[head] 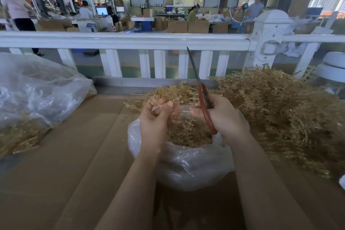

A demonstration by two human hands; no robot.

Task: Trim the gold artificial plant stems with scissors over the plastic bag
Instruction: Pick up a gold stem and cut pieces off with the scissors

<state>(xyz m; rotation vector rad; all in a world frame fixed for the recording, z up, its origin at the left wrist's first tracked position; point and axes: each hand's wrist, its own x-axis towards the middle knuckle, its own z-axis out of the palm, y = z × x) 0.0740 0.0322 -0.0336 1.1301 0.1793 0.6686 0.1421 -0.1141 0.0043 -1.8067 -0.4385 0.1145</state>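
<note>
My left hand (155, 117) pinches a gold artificial plant stem (186, 123) above the open clear plastic bag (186, 166), which holds gold trimmings. My right hand (224, 115) grips red-handled scissors (202, 99); their blades are closed and point up and away, towards the white railing. The stem hangs between both hands over the bag's mouth. A big heap of gold stems (276, 110) lies to the right on the cardboard surface (74, 173).
A large clear bag (37, 89) with gold stems sits at the left. A white railing (130, 41) runs across the far edge, with a white post (268, 37) at the right. Beyond it are people, boxes and workbenches.
</note>
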